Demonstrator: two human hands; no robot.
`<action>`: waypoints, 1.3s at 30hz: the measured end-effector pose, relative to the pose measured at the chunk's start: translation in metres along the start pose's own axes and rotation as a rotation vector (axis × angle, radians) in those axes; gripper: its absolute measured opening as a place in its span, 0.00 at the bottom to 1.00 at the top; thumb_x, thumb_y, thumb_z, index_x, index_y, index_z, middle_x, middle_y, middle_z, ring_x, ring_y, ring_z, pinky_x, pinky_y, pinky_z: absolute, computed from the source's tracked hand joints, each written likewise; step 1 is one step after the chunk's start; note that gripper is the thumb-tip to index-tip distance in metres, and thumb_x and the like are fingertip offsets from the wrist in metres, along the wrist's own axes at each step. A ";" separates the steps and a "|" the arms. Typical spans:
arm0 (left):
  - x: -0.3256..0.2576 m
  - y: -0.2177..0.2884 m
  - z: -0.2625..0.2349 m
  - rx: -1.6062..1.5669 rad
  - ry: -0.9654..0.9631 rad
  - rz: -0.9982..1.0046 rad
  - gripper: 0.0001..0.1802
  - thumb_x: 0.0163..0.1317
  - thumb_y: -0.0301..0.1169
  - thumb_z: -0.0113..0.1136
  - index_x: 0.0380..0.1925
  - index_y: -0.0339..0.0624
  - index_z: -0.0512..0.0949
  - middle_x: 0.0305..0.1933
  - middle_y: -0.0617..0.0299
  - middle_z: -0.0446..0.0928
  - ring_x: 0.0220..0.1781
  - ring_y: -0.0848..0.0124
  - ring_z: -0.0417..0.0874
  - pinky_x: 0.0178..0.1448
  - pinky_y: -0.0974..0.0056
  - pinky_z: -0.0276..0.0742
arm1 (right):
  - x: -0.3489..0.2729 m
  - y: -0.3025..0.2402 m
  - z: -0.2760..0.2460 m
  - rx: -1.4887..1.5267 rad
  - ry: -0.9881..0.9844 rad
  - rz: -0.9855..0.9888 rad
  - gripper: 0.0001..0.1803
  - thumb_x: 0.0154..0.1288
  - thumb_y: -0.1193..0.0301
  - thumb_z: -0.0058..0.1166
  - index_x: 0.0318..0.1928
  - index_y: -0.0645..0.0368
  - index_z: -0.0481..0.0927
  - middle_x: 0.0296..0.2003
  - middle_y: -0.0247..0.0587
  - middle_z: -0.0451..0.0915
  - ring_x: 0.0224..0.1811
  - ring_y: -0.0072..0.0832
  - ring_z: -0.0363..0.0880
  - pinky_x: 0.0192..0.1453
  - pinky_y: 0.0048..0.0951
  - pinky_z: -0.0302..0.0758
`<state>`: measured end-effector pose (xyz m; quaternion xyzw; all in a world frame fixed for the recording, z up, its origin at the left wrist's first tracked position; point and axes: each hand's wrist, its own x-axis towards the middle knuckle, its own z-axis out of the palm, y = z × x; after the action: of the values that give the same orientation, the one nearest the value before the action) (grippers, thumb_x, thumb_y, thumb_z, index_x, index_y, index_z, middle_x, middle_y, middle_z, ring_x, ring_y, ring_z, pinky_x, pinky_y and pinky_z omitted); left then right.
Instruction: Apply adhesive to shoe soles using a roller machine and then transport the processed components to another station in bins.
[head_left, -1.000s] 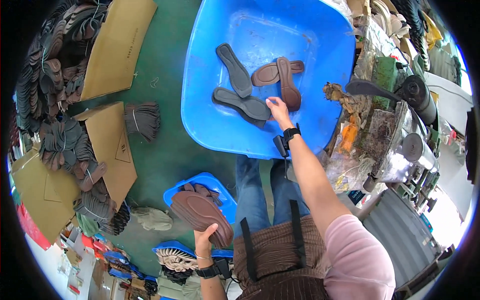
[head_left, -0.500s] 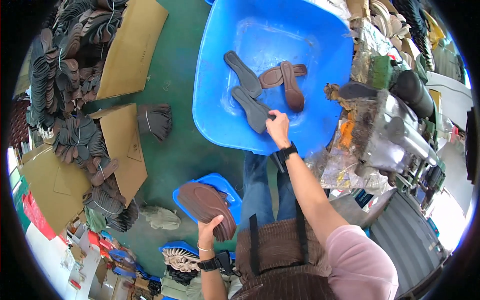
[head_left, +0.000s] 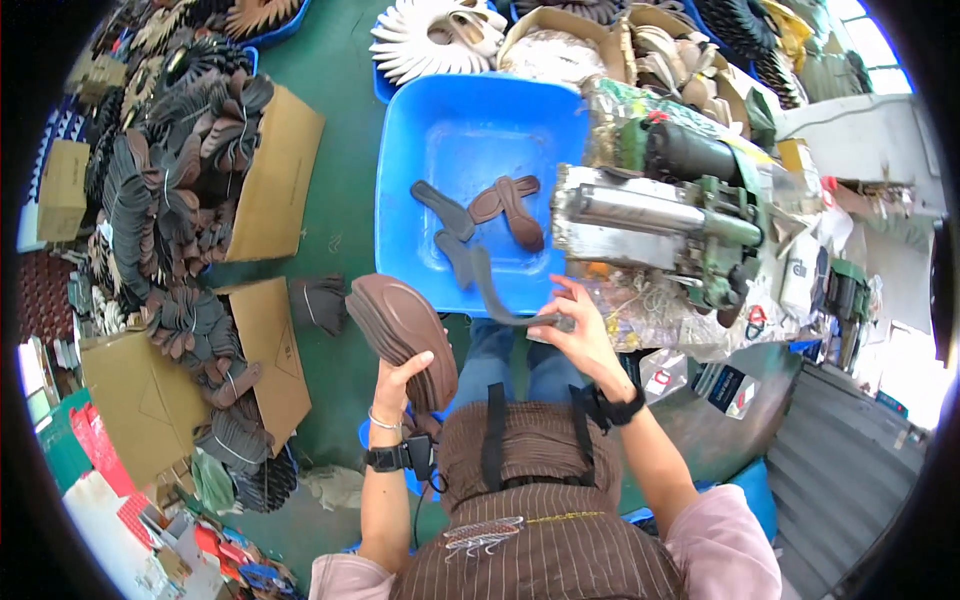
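So the right hand (head_left: 585,335) is pinching a thin dark grey insole (head_left: 497,297), long and floppy, curving up as it's hanging just over the near edge of the blue tub (head_left: 440,150). The left hand (head_left: 400,385) is gripping a fanned stack of brown soles (head_left: 400,335), matte and oval-toed, left of that tub's near corner. More insoles (head_left: 505,200) are lying inside the tub.
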<state>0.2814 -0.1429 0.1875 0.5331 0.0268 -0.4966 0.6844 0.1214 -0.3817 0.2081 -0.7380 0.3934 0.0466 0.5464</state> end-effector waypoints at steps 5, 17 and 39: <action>0.013 0.035 0.046 -0.023 -0.194 0.018 0.34 0.48 0.29 0.63 0.56 0.31 0.64 0.52 0.41 0.73 0.52 0.53 0.77 0.57 0.51 0.75 | -0.079 -0.045 -0.059 0.899 0.091 -0.110 0.17 0.57 0.78 0.60 0.47 0.62 0.71 0.45 0.36 0.77 0.49 0.22 0.74 0.55 0.27 0.71; 0.008 0.045 0.187 0.092 -0.425 -0.044 0.33 0.50 0.24 0.66 0.58 0.36 0.65 0.54 0.58 0.71 0.57 0.66 0.71 0.61 0.62 0.67 | -0.085 -0.036 -0.050 0.915 0.383 -0.159 0.18 0.65 0.68 0.55 0.51 0.66 0.75 0.44 0.36 0.80 0.43 0.19 0.76 0.50 0.23 0.72; 0.018 0.024 0.179 0.202 -0.290 0.017 0.27 0.55 0.24 0.62 0.56 0.34 0.66 0.51 0.53 0.75 0.53 0.61 0.77 0.55 0.60 0.75 | -0.069 -0.029 -0.038 1.022 0.504 -0.144 0.10 0.64 0.79 0.52 0.45 0.63 0.73 0.42 0.39 0.80 0.42 0.20 0.77 0.46 0.21 0.74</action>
<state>0.2191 -0.2911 0.2708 0.5221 -0.1269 -0.5628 0.6281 0.0784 -0.3747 0.2800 -0.3935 0.4327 -0.3639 0.7249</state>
